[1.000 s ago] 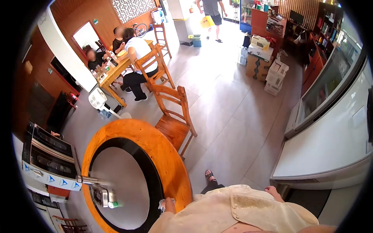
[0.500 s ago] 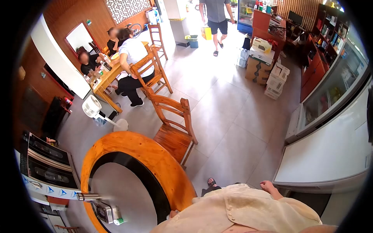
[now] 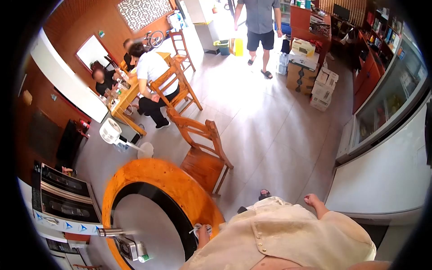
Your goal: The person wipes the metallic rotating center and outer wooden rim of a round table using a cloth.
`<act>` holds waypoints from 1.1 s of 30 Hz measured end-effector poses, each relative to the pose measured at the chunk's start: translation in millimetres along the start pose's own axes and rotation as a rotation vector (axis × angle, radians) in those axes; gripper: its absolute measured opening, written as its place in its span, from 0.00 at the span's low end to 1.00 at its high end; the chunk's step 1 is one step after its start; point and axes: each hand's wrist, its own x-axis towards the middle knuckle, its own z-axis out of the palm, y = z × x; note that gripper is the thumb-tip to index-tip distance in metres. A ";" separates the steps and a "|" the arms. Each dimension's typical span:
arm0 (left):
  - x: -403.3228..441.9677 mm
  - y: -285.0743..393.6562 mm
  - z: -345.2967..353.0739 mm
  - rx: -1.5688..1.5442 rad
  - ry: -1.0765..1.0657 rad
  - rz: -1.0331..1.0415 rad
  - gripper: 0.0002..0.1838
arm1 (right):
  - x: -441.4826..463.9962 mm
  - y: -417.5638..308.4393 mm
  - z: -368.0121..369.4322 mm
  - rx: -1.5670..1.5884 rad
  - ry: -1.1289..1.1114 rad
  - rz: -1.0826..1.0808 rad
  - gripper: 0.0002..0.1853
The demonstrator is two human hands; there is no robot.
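Note:
My left hand point(image 3: 203, 234) is by the orange wooden rim of the round table point(image 3: 144, 173), closed on a small crumpled white thing point(image 3: 196, 228) that looks like a cloth. At my right side hangs my right hand point(image 3: 311, 199), fingers curled in, with nothing visible in it. It is nearest to the white freezer point(image 3: 373, 180). On the table's grey centre stand a metal box-like device point(image 3: 127, 249) and a small green-and-white container point(image 3: 143, 258).
A wooden chair point(image 3: 204, 157) and a white fan point(image 3: 111, 132) stand beyond the round table. People sit at a wooden table point(image 3: 123, 101). A person in a grey shirt point(image 3: 258, 18) stands ahead on the tiled floor, near stacked cartons point(image 3: 300, 76).
My left hand has come into fuller view at the table rim with the white cloth-like thing. The person in grey has walked closer. The view has shifted slightly.

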 end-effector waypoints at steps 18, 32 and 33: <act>77.8 53.8 95.1 1.069 0.219 0.261 0.37 | 23.7 6.8 -7.3 0.021 -0.040 0.052 0.17; 55.9 -1.8 -3.4 1.121 0.334 0.003 0.42 | 28.5 -30.7 -30.3 -0.002 -0.024 -0.040 0.17; 53.6 -0.5 -2.1 1.125 0.326 0.006 0.42 | 29.8 -33.5 -32.0 -0.027 -0.028 -0.061 0.17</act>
